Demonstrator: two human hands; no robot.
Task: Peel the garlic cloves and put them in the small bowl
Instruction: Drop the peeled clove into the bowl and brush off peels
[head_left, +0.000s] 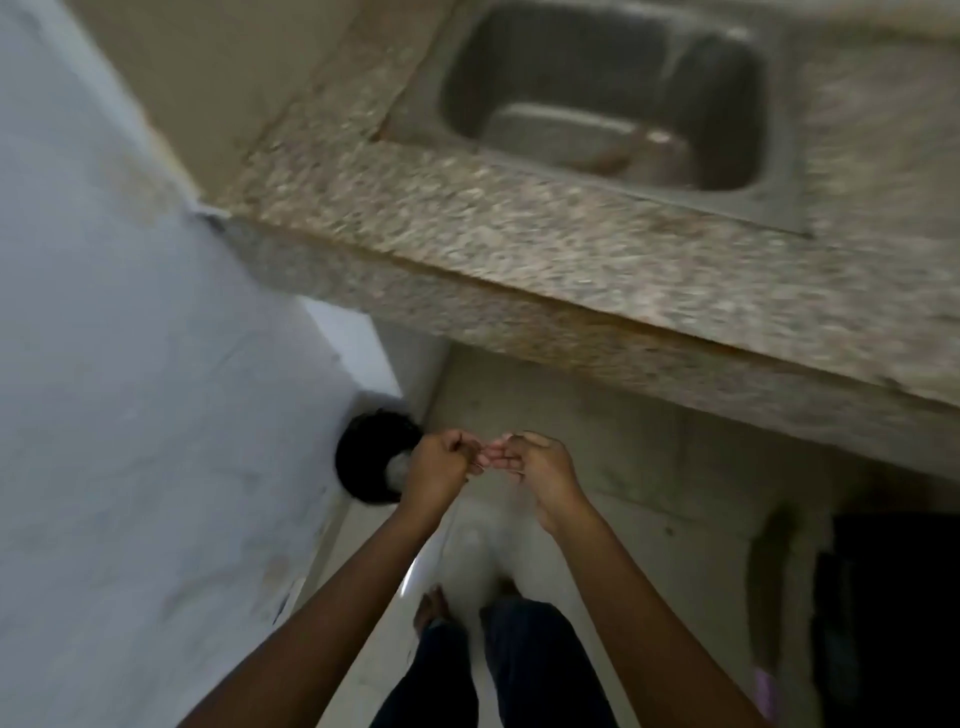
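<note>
Fingers (453, 445) of the left hand (436, 470) curl tight and meet the loosely bent fingers of the right hand (543, 467); blur hides whether they pinch a garlic clove. Left of them sits a round black container (370, 457); beyond them, the speckled granite tabletop (519, 249) and steel sink (722, 98).

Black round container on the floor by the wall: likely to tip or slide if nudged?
Probably slides rather than tips: the black container looks wide and low, though blur hides its height. The floor shows a glossy streak, so it likely gives little grip. Possibly light; something pale shows inside, but I cannot tell what.
</note>
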